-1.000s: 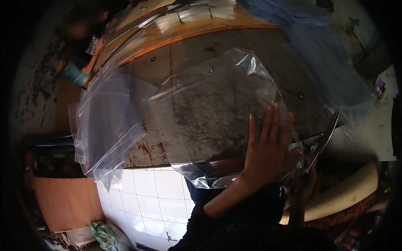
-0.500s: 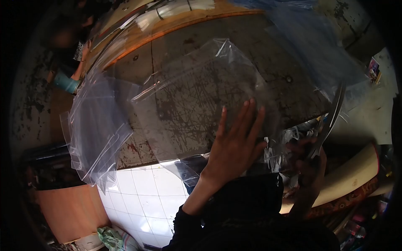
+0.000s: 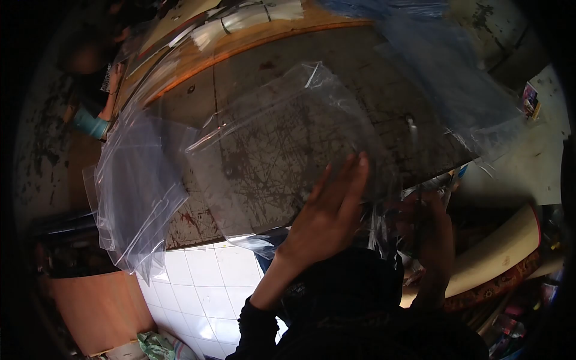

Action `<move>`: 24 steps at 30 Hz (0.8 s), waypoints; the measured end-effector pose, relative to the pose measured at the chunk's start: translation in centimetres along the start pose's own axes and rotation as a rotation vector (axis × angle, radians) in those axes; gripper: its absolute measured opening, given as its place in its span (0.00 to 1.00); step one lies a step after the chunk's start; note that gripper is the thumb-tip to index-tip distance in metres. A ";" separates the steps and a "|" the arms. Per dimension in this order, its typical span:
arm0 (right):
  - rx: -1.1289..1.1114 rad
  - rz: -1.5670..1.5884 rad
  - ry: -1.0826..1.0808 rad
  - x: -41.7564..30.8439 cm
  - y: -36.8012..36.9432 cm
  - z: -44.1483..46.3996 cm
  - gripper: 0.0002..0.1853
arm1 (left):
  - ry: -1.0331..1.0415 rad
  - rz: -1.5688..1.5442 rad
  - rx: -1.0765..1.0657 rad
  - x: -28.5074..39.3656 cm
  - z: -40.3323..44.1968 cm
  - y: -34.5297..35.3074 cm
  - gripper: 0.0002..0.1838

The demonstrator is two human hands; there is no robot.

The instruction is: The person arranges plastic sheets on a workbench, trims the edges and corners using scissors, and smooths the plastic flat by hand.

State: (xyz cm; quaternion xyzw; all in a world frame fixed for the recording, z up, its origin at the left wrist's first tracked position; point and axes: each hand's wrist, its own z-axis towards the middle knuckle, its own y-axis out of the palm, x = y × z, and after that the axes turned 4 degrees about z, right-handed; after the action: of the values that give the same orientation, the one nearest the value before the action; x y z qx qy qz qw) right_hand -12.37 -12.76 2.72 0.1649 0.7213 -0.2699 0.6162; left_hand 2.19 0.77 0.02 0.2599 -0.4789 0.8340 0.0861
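Observation:
My left hand (image 3: 327,213) lies flat with fingers stretched out on a clear plastic sheet (image 3: 270,138). The sheet is spread over a dark, scratched tabletop (image 3: 192,219), and its lower edge hangs over the near side. My right hand (image 3: 433,216) is at the table's near edge, right of the left hand, its fingers curled and in shadow. It grips scissors (image 3: 412,127), of which only a pale, blurred streak of blade shows above the hand; their handles are hidden. Crumpled clear plastic (image 3: 378,228) hangs between the two hands.
Stacked clear plastic sheets (image 3: 141,180) overhang the table's left end. Bluish plastic (image 3: 447,78) lies across the right side. A rolled mat (image 3: 498,252) is at the lower right. Another person's arm (image 3: 111,99) shows at the upper left, near a blue-green roll (image 3: 90,125).
The scissors have swung from pointing up and right to over the table, and my right hand has shifted slightly left. My left hand's fingers have drawn closer together; it has slid slightly nearer me.

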 end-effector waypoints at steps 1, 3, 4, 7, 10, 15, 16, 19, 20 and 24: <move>-0.076 0.006 0.004 -0.1 0.2 0.0 0.20 | 0.007 -0.044 0.029 -0.2 -0.1 0.0 0.43; -0.037 -0.271 -0.050 -0.3 0.2 0.3 0.18 | -0.011 -0.023 0.013 -0.3 -0.3 0.0 0.39; -0.054 -0.333 -0.072 -0.6 0.0 0.5 0.18 | -0.029 -0.002 -0.005 -0.3 -0.4 0.0 0.35; 0.050 -0.290 -0.094 -0.7 0.8 0.7 0.18 | -0.028 0.155 -0.068 0.0 0.1 -0.4 0.34; 0.266 -0.174 -0.099 -0.2 1.1 1.1 0.20 | -0.044 0.277 -0.101 0.2 0.0 0.0 0.39; 0.172 -0.280 0.038 2.5 -0.4 0.7 0.21 | -0.054 0.240 -0.063 0.0 -0.1 0.4 0.32; 0.176 -0.281 0.039 2.5 -0.5 0.4 0.21 | -0.040 0.273 -0.060 -0.1 -0.1 0.4 0.31; 0.223 -0.160 0.155 2.7 -1.3 0.0 0.26 | -0.016 0.441 -0.100 0.2 -0.3 0.0 0.37; 0.196 -0.006 0.136 3.3 -2.0 0.2 0.25 | -0.017 0.439 -0.103 0.2 -0.3 0.1 0.37; 0.108 -0.031 0.200 2.1 -2.5 0.9 0.26 | -0.030 0.445 -0.095 -0.3 -0.3 0.4 0.40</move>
State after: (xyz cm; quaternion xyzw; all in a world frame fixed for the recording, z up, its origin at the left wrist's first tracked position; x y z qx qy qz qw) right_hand -13.47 -15.44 1.05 0.2126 0.7662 -0.2999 0.5270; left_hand 2.19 0.82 -0.53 0.1557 -0.5644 0.8051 -0.0952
